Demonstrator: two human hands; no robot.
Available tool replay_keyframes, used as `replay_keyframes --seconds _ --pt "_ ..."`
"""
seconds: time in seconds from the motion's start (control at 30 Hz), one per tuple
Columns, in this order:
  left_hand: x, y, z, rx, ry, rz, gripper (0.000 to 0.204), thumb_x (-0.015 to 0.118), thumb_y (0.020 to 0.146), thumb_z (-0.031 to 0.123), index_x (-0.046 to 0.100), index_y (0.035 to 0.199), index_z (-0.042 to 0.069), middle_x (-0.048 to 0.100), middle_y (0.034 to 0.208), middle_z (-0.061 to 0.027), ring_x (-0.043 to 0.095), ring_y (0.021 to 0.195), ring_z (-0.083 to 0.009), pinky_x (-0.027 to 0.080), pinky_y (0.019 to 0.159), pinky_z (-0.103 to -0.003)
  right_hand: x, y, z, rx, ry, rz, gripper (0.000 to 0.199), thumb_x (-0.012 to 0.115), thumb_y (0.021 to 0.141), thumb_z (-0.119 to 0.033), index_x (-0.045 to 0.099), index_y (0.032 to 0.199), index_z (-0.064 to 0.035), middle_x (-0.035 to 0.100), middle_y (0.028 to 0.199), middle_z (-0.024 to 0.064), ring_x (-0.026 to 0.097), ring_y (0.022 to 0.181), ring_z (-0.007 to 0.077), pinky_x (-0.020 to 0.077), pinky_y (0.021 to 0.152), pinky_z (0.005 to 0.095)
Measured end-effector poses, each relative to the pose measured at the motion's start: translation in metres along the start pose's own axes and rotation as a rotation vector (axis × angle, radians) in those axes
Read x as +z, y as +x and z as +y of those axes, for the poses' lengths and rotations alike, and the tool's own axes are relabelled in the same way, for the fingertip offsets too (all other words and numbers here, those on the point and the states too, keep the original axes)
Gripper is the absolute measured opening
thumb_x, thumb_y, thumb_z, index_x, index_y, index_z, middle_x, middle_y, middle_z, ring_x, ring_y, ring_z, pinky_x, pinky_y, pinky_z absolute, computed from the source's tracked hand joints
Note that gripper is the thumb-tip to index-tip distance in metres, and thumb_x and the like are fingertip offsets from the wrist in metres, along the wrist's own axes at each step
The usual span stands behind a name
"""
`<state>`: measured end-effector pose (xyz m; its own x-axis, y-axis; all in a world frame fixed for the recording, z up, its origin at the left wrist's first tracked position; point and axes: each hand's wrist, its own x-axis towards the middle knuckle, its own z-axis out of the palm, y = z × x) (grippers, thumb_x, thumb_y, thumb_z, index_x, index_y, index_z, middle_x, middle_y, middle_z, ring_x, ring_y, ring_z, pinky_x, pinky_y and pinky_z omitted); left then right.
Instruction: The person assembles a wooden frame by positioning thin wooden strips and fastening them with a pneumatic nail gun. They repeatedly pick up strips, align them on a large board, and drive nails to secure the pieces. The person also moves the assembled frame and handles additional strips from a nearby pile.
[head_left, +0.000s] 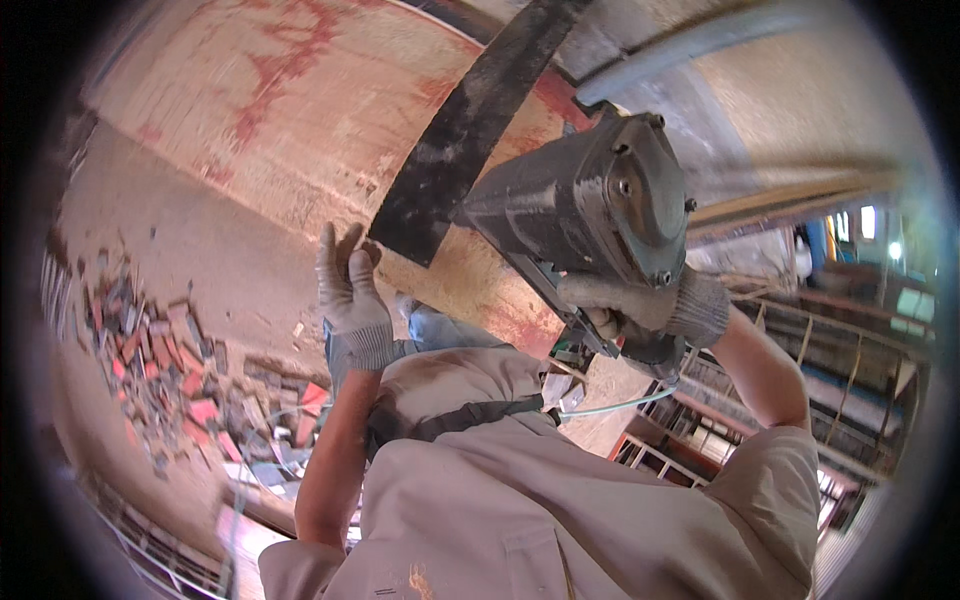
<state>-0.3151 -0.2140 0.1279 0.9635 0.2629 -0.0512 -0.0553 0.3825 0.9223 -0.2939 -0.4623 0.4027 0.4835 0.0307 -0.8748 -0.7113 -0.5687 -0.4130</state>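
My right hand (640,305), in a grey knit glove, grips the handle of a heavy dark grey power nailer (590,200). The tool's nose points at a long dark strip (470,120) that lies slanted across a big reddish-brown board (300,100). A thin pale hose (620,403) leads off from the tool's base. My left hand (350,290), also gloved in grey, reaches up with its fingers closed on the strip's lower end. My beige shirt (560,500) fills the lower middle of the picture.
A heap of red and grey scrap pieces (160,360) lies on the concrete floor at the left. A grey pipe (700,45) runs along the top right. Metal racks and frames (700,440) stand at the lower right.
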Motion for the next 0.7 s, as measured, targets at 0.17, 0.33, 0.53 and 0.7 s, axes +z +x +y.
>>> replay_keyframes --seconds 0.17,0.33,0.53,0.7 --pt "0.026 -0.022 -0.007 -0.813 -0.436 0.362 0.1 0.06 0.092 0.068 0.032 0.151 -0.007 0.04 0.151 -0.0305 0.045 0.138 -0.0443 0.04 0.115 -0.055 -0.027 0.018 0.002 -0.186 -0.089 -0.116 0.025 0.072 0.096 -0.027 0.066 0.085 -0.0052 0.063 0.064 0.0013 0.059 0.051 0.0094 0.0504 0.047 0.0262" --pt "0.064 -0.008 -0.018 -0.915 -1.098 0.351 0.111 0.056 0.086 0.079 0.036 0.145 -0.014 0.036 0.15 -0.0352 0.044 0.138 -0.0471 0.037 0.118 -0.056 -0.046 0.032 -0.004 -0.578 -0.672 -0.046 0.033 0.064 0.099 -0.026 0.067 0.074 -0.0045 0.061 0.057 0.0029 0.057 0.048 0.0105 0.0507 0.053 0.0274" --pt "0.088 -0.002 -0.028 -0.805 -1.318 0.58 0.111 0.053 0.087 0.08 0.041 0.138 -0.018 0.046 0.142 -0.0355 0.046 0.135 -0.0489 0.042 0.116 -0.057 -0.051 0.031 -0.009 -0.678 -0.718 -0.045 0.026 0.058 0.098 -0.023 0.066 0.079 -0.0079 0.061 0.059 0.0021 0.062 0.057 0.0125 0.0509 0.057 0.0297" --pt "0.101 0.015 -0.038 -0.592 -1.28 0.592 0.081 0.056 0.094 0.068 0.06 0.119 -0.009 0.067 0.112 -0.0309 0.069 0.099 -0.0452 0.062 0.088 -0.055 -0.052 0.031 -0.003 -0.638 -0.459 -0.077 0.034 0.068 0.093 -0.023 0.056 0.066 -0.0075 0.05 0.053 0.0038 0.053 0.044 0.0158 0.048 0.047 0.0329"
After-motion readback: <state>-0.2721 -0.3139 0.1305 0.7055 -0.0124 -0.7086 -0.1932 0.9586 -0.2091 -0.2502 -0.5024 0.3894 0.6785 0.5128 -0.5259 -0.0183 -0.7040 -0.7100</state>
